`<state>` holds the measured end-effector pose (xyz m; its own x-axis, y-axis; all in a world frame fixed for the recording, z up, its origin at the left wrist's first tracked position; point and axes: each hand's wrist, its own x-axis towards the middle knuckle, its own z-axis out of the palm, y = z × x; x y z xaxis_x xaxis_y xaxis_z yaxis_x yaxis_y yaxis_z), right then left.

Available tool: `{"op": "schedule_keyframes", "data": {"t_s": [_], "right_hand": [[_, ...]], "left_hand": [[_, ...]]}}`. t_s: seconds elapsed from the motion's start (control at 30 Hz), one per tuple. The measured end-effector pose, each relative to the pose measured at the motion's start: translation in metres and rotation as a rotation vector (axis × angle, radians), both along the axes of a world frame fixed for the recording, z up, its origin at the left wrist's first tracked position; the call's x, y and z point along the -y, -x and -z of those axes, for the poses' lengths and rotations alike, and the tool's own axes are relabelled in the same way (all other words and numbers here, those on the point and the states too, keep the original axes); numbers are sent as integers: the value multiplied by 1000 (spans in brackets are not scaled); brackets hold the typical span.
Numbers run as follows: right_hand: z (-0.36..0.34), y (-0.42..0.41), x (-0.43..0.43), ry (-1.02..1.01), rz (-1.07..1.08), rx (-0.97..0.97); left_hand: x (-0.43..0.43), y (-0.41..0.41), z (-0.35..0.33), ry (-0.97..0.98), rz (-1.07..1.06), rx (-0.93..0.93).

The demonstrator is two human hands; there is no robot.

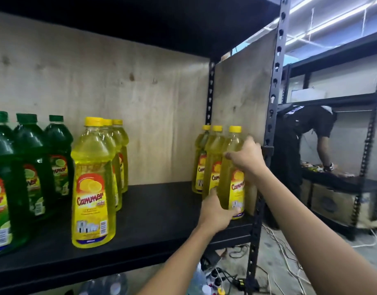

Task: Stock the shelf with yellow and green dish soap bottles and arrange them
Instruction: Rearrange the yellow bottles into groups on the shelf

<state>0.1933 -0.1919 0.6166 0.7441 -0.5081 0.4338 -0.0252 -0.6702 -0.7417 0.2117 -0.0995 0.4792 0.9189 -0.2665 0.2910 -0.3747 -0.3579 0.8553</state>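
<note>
On the black shelf board (153, 211), a row of yellow dish soap bottles runs back along the right end. Both hands hold the front bottle of that row (231, 184): my left hand (215, 211) wraps its lower body and my right hand (246, 155) grips its shoulder. Two more yellow bottles (212, 165) stand upright behind it. Another yellow row (93, 184) stands in the middle left. Green dish soap bottles (34, 165) line the far left, upright.
A black slotted upright post (270, 116) stands just right of the held bottle. Plywood backs the shelf. A person in dark clothes (304, 141) bends over a neighbouring rack on the right. Cables and a power strip (236, 279) lie on the floor below.
</note>
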Motion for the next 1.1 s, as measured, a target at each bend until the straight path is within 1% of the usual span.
{"op": "schedule_keyframes", "data": {"t_s": [0.1,0.17,0.27,0.37,0.4,0.53,0.67,0.8,0.97,1.1], "right_hand": [[-2,7,-11,89,-9,-7],[-3,12,-21,119,-67,5],[-3,17,-35,134,-152,51],[-1,15,-52,100,-194,140],[1,9,-60,73,-212,162],[5,-39,-94,-36,-293,183],[6,-94,-127,-47,-351,174],[10,-146,-146,-34,-350,178],[16,-191,-154,-16,-348,177],[21,-210,-156,2,-337,193]], "left_hand": [[15,-2,2,91,-63,-32],[16,-3,4,118,-93,-31],[-2,-6,8,117,-98,8],[-37,-24,6,67,-179,115],[-51,-32,4,37,-217,118],[-92,-72,2,21,-374,118],[-112,-111,2,105,-483,114],[-123,-152,1,37,-463,50],[-131,-195,9,31,-479,64],[-136,-204,11,15,-483,74]]}}
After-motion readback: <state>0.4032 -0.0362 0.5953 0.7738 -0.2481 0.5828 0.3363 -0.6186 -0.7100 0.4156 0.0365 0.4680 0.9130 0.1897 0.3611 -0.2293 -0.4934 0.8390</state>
